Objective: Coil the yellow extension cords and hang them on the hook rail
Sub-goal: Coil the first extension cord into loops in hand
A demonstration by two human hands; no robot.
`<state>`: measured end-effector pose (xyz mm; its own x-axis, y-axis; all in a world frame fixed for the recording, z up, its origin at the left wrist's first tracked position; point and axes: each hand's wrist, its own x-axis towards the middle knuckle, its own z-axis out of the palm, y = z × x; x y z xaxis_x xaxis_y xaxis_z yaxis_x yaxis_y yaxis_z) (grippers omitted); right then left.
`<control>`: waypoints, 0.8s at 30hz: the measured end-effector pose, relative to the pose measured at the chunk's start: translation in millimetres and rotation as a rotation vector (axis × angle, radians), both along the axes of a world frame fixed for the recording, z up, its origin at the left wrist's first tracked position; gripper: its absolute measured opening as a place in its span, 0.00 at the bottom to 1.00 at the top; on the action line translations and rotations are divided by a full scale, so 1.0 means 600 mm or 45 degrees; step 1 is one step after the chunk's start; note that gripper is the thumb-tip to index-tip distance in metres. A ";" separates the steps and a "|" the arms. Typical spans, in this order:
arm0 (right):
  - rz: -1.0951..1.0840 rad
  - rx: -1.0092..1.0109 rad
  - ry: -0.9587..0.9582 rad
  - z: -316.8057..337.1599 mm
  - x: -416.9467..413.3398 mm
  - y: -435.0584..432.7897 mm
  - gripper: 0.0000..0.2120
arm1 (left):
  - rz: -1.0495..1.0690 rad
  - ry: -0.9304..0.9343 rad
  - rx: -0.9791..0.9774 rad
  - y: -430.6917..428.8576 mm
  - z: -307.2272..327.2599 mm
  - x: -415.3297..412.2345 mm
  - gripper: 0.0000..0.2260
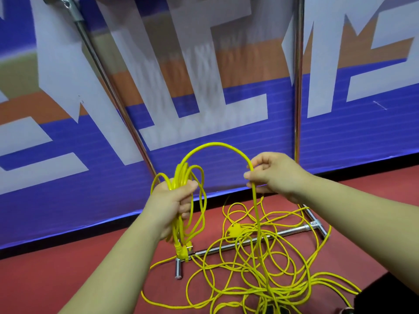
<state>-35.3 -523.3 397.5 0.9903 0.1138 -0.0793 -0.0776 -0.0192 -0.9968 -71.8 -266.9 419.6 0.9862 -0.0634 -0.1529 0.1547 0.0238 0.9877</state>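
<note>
Bare forearms [118, 264] run to the bare left hand [171, 203] and right hand [271, 172].

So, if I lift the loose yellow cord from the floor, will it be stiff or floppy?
Probably floppy: the cord lies in loose overlapping loops. Somewhat springy too, since the stretch between the left hand and right hand holds an arch. It may snag, as loops cross the bar.

**Shiny chrome, matt floor**

The yellow cord [217, 146] has a smooth plastic jacket with a soft sheen, and the plug [233, 230] looks like the same moulded plastic. The rack poles [298, 87] and base bar [292, 230] are polished metal, properly mirror-glossy. The floor [68, 279] is matt red and fairly even. The printed panel [340, 137] behind looks finely ribbed and slightly glossy.
</note>
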 end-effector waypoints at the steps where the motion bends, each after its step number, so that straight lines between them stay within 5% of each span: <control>1: -0.027 0.047 -0.018 0.007 -0.002 0.005 0.09 | -0.020 0.012 0.047 -0.008 -0.006 -0.003 0.12; 3: -0.048 0.117 -0.042 0.021 -0.009 0.017 0.09 | -0.051 0.044 0.066 -0.022 -0.017 -0.006 0.03; 8: -0.093 0.243 -0.107 0.054 -0.021 0.037 0.09 | -0.168 0.124 0.063 -0.057 -0.045 -0.014 0.11; 24: -0.143 0.366 -0.174 0.091 -0.019 0.008 0.09 | -0.521 0.135 0.281 -0.140 -0.090 -0.014 0.06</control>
<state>-46.7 -518.3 452.3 0.9972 0.0019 0.0747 0.0715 0.2650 -0.9616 -80.4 -350.7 365.7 0.8653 -0.3979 -0.3048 0.2079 -0.2683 0.9406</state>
